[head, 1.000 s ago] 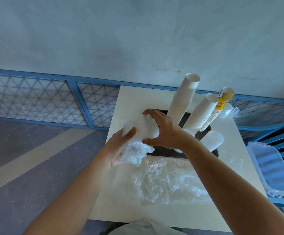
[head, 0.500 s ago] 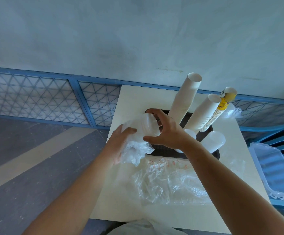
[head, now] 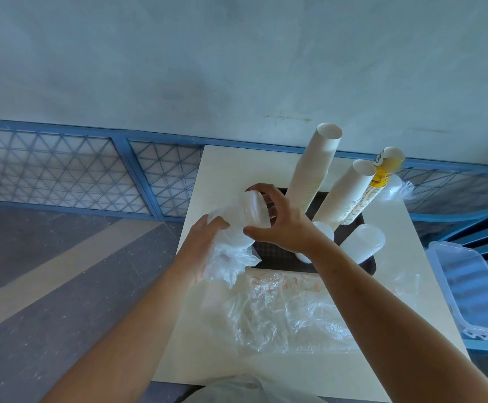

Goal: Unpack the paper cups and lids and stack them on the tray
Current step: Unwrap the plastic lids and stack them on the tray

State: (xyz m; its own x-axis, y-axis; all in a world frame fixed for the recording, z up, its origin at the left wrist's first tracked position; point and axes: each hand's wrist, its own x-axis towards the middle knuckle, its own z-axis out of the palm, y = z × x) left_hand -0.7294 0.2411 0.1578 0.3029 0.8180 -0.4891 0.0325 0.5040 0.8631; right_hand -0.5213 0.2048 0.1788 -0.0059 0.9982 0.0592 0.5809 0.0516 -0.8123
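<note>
Near the tabletop's (head: 237,164) left edge, the right hand (head: 286,225) curled round a translucent white stack of plastic lids (head: 253,209); the left hand (head: 202,242) gripped its crumpled clear plastic wrapper (head: 231,260).

- Lid stack (head: 250,213): translucent, tilted, half out of its clear wrap (head: 228,263); you hold it above the tray's left end.
- Tray (head: 277,258): dark, flat on the table (head: 237,170).
- Tall white cup stack (head: 312,175), shorter white cup stack (head: 344,193) and yellow-printed cup stack (head: 382,175): standing on the tray, leaning right.
- Second lid stack (head: 362,239): at the tray's right end.
</note>
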